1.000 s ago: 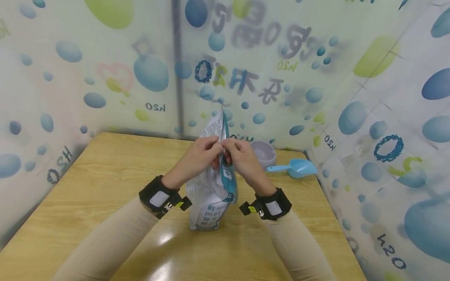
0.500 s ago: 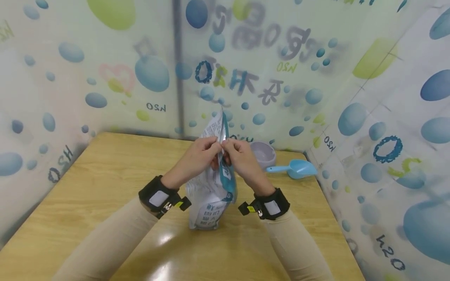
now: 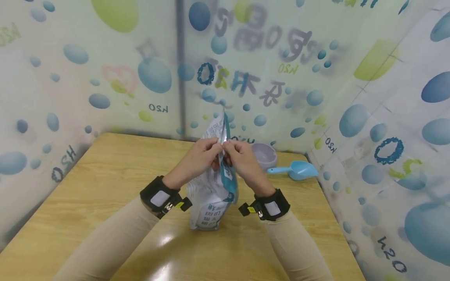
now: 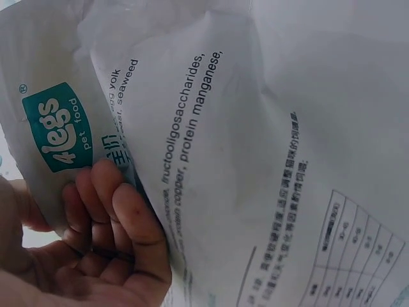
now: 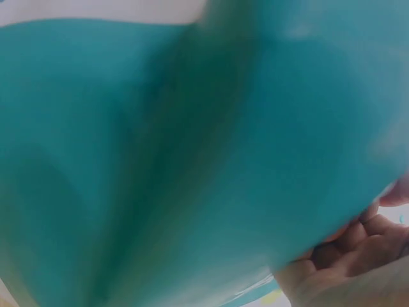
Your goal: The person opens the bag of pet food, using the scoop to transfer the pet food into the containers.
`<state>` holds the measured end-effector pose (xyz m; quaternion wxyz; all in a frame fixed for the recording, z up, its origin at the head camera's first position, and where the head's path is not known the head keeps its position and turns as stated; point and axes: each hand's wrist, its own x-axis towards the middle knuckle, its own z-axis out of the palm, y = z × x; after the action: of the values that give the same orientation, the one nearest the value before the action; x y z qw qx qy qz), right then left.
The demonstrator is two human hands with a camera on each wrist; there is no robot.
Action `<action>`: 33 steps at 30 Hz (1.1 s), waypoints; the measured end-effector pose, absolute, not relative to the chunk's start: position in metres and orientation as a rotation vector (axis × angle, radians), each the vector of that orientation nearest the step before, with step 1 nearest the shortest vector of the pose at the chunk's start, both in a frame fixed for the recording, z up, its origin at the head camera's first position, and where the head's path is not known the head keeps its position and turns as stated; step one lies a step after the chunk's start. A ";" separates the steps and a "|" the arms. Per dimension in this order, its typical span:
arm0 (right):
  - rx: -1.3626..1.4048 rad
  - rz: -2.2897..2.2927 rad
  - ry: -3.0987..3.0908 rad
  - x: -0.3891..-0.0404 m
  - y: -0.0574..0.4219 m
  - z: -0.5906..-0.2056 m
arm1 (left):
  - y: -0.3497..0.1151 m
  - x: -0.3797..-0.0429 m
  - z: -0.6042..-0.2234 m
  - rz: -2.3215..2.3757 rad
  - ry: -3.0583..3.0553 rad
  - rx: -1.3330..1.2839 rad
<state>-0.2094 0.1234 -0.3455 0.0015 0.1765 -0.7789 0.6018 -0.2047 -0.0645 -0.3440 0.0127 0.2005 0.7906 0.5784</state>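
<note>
- White and teal, glossy and creased: that's the pet food bag [image 3: 207,191], standing upright on the tabletop [image 3: 133,168], between the left and right edges, its narrow top edge pointing up and its base flat on the wood.
- Left hand [image 3: 201,154] is on it high up, fingers curled, thumb against the margin; the left wrist view catches those fingers bent beside the teal logo [image 4: 59,128], which reads "4legs pet food".
- Right hand [image 3: 242,158] meets it there, thumb and forefinger pinching the same margin, the two thumbs almost tip to tip; the right wrist view is mostly blurred teal, with bent fingers at the lower right.
- Just beyond the right hand, a pale purple bowl [image 3: 265,155] sits near the tabletop's far right corner, partly hidden by that hand.
- Blue plastic next: a scoop [image 3: 300,171] lies in front of the bowl, handle to the left, blade out at the right edge.
- Black straps [image 3: 159,197] circle both wrists over beige sleeves [image 3: 109,242].
- Around it all, a wall covering [image 3: 154,74] busy with blue and green ovals, rising behind the far edge.
</note>
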 end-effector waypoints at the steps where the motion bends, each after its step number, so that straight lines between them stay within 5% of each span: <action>1: 0.555 1.891 -2.445 -0.210 0.123 -0.345 | -0.065 -0.204 -0.343 1.800 2.466 0.623; 33: 0.540 1.864 -2.468 -0.210 0.118 -0.350 | -0.072 -0.202 -0.346 1.787 2.427 0.601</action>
<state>-0.2104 0.1181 -0.3503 0.0008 0.1719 -0.7861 0.5937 -0.2021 -0.0715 -0.3456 0.0341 0.1956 0.7892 0.5812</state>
